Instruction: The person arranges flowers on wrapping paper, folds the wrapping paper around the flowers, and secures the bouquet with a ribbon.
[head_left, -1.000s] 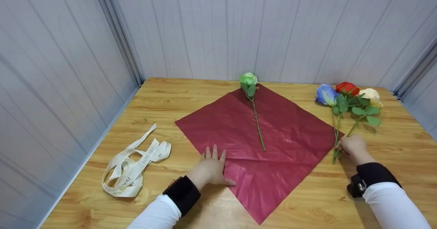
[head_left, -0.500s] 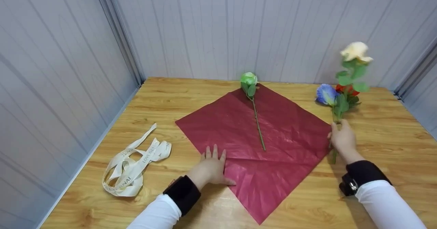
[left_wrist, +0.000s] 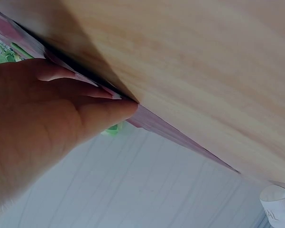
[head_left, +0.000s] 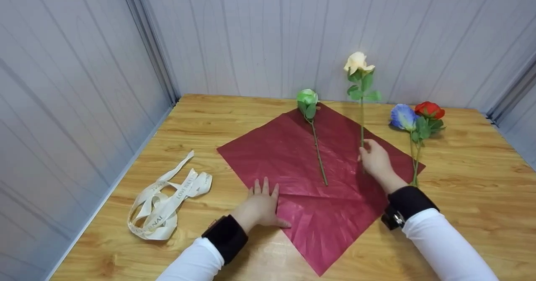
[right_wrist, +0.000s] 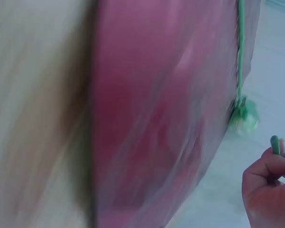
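In the head view my right hand pinches the stem of a cream rose, held upright over the right part of a dark red sheet of wrapping paper. The stem's cut end shows above the fingers of the right hand in the right wrist view. My left hand lies flat with spread fingers on the paper's left edge; in the left wrist view the fingers press along that edge. A green-white rose lies on the paper, its stem pointing toward me.
A blue flower and a red rose lie on the wooden table at the right, stems by the paper's right corner. A loose printed cream ribbon lies at the left. Grey panel walls rise behind and beside the table.
My right hand has picked up the cream rose from beside the blue and red flowers, raised it upright and carried it left over the paper. The left hand has stayed in place.
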`<state>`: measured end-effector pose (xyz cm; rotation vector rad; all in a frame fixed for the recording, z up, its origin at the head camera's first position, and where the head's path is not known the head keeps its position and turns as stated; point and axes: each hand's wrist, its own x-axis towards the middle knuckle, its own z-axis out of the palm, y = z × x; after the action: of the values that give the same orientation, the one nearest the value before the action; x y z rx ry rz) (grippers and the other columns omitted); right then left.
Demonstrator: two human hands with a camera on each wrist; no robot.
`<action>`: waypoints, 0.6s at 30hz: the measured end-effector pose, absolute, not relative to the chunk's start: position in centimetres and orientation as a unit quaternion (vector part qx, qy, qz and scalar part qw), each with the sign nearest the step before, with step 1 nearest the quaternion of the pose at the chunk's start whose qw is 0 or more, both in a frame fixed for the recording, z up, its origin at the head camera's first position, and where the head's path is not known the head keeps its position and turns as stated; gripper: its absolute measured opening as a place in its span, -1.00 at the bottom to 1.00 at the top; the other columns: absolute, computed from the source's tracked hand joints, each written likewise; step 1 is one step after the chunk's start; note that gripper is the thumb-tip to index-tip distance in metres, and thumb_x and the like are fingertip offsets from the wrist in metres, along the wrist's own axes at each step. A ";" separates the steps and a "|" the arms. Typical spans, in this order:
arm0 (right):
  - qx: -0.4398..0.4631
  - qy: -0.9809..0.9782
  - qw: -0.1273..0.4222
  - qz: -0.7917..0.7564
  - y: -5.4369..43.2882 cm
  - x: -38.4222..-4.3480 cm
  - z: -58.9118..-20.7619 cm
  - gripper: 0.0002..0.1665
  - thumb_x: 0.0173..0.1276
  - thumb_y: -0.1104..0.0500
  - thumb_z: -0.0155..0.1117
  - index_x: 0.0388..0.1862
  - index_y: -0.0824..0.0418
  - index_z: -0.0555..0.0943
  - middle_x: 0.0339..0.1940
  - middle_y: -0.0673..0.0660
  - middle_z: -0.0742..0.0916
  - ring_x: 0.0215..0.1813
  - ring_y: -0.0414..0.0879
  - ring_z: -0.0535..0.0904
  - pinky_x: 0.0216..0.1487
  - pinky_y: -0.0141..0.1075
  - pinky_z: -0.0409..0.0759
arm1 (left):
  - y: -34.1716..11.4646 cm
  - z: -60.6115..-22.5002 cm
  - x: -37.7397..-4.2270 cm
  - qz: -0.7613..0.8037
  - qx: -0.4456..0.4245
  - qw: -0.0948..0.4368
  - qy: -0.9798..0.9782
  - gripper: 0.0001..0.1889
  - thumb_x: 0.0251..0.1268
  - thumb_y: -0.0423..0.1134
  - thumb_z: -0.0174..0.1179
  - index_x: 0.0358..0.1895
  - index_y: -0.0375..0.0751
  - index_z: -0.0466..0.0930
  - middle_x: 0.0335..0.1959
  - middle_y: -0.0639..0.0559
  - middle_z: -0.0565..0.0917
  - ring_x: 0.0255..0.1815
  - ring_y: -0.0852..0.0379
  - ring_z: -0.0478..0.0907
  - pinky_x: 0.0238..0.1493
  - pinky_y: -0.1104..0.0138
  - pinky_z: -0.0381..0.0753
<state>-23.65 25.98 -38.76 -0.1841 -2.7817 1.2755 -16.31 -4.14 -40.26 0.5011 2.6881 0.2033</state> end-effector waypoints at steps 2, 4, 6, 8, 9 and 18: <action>-0.055 -0.906 0.030 0.418 25.0 -23.9 -39.0 -0.52 0.49 0.28 -0.15 0.32 0.50 0.24 -0.55 0.13 0.61 -0.68 -0.28 0.38 -0.61 -0.40 0.42 | -4.1 -40.2 -16.3 0.072 0.179 0.198 0.961 0.16 -0.06 0.38 0.25 0.50 -0.23 -0.06 0.51 -0.36 -0.14 0.49 -0.39 -0.21 0.45 -0.07 -0.05; -0.050 -0.910 0.025 0.410 24.1 -24.1 -39.3 -0.53 0.49 0.29 -0.14 0.30 0.50 0.26 -0.56 0.10 0.61 -0.65 -0.28 0.40 -0.58 -0.41 0.42 | -4.1 -40.2 -16.3 0.073 0.179 0.199 0.961 0.16 -0.06 0.39 0.25 0.50 -0.23 -0.06 0.51 -0.37 -0.15 0.49 -0.39 -0.21 0.45 -0.07 -0.05; -0.044 -0.914 0.024 0.403 23.4 -24.3 -39.6 -0.54 0.48 0.29 -0.14 0.28 0.51 0.28 -0.57 0.11 0.61 -0.63 -0.28 0.41 -0.55 -0.41 0.41 | -4.1 -40.2 -16.4 0.073 0.179 0.199 0.961 0.17 -0.06 0.39 0.25 0.51 -0.22 -0.08 0.51 -0.37 -0.16 0.49 -0.39 -0.22 0.45 -0.06 -0.06; -0.037 -0.918 0.026 0.394 22.7 -24.4 -39.8 -0.55 0.48 0.30 -0.13 0.27 0.51 0.30 -0.57 0.13 0.62 -0.60 -0.28 0.42 -0.52 -0.42 0.39 | -4.1 -40.3 -16.4 0.073 0.179 0.199 0.961 0.17 -0.07 0.40 0.25 0.51 -0.22 -0.08 0.51 -0.37 -0.16 0.49 -0.39 -0.22 0.45 -0.06 -0.05; -0.035 -0.920 0.025 0.390 22.4 -24.4 -40.0 -0.55 0.48 0.30 -0.13 0.26 0.51 0.31 -0.57 0.13 0.62 -0.58 -0.27 0.42 -0.51 -0.42 0.39 | -4.1 -40.3 -16.4 0.073 0.179 0.199 0.961 0.17 -0.07 0.40 0.25 0.51 -0.22 -0.08 0.51 -0.37 -0.16 0.49 -0.39 -0.22 0.45 -0.06 -0.06; -0.019 -0.925 -0.023 0.379 20.7 -24.3 -40.6 -0.59 0.48 0.29 -0.16 0.18 0.55 0.33 -0.53 0.16 0.63 -0.58 -0.24 0.40 -0.51 -0.40 0.35 | -4.0 -40.3 -16.3 0.073 0.181 0.198 0.961 0.17 -0.07 0.39 0.25 0.51 -0.22 -0.07 0.51 -0.37 -0.17 0.49 -0.39 -0.22 0.46 -0.06 -0.06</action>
<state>-24.34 20.67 -40.65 -0.0595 -2.9493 1.2079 -16.32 -4.04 -40.29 0.5058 2.6891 0.2041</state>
